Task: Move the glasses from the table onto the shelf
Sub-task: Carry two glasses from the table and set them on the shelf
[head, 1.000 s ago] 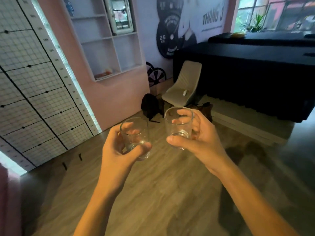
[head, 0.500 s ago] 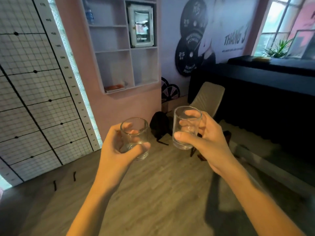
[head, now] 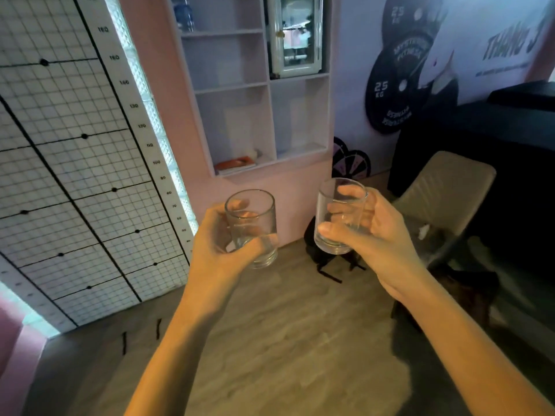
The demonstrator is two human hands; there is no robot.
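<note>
My left hand (head: pixel 219 244) grips a clear drinking glass (head: pixel 250 217), held upright at chest height. My right hand (head: pixel 372 235) grips a second clear glass (head: pixel 341 205), also upright, a little higher and to the right. Both glasses look empty. Straight ahead on the pink wall hangs a white shelf unit (head: pixel 270 118) with several open compartments. Its lower right compartment holds nothing that I can see; the lower left one has an orange flat item (head: pixel 235 163) in it. The table is out of view.
A small white cabinet (head: pixel 295 34) fills the shelf's upper right compartment and a bottle (head: pixel 184 10) stands at the top left. A beige chair (head: pixel 444 193) and a black bag (head: pixel 322 244) sit on the wooden floor below right. A grid height chart (head: pixel 75 163) covers the left wall.
The shelf has grown larger and shifted toward the centre of view as I came closer. Both hands kept hold of their glasses and stayed raised.
</note>
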